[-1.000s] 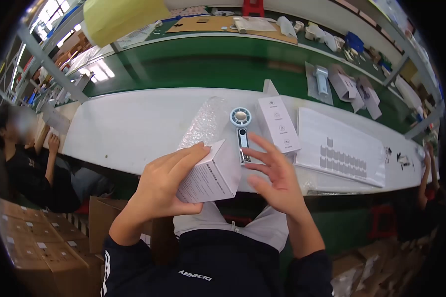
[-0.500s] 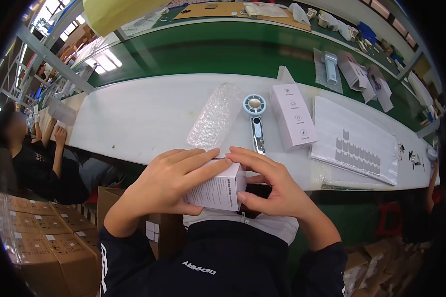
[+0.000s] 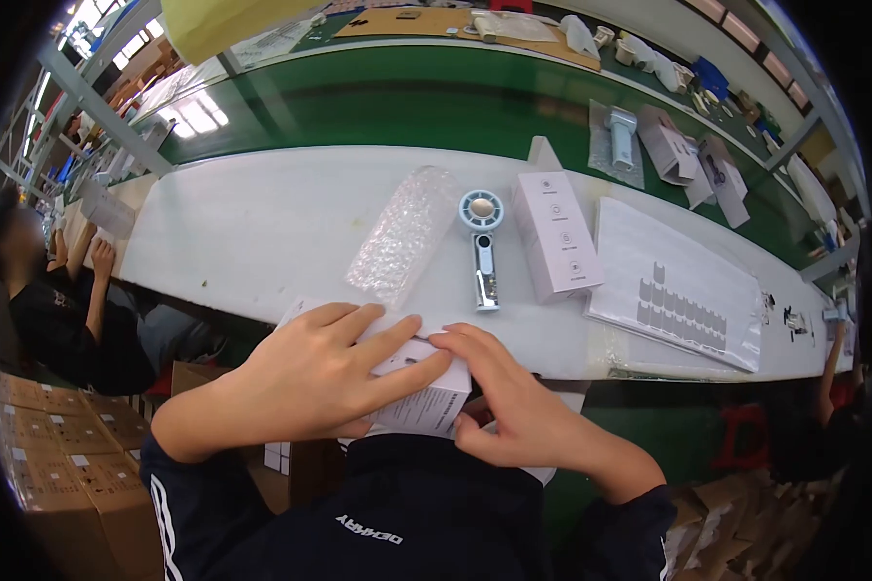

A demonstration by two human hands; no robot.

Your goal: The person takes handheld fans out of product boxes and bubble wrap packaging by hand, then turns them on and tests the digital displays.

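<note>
A small white printed carton is held close to my body at the table's front edge. My left hand lies across its top and far side, fingers wrapped over it. On the other side, my right hand grips the carton, thumb at the near face and forefinger at the top edge. Just beyond the hands lies a light-blue handheld fan with a shiny handle. Left of the fan is a bubble-wrap pouch. To its right another white carton lies with its far flap raised.
Bagged sheets with grey labels lie right on the white table. On the green conveyor are a wrapped fan and open cartons. A co-worker sits left. Brown boxes are stacked lower left.
The view has shifted, so the table items appear slightly further left. My hands and the carton sit a little lower, and the fan's whole handle now shows.
</note>
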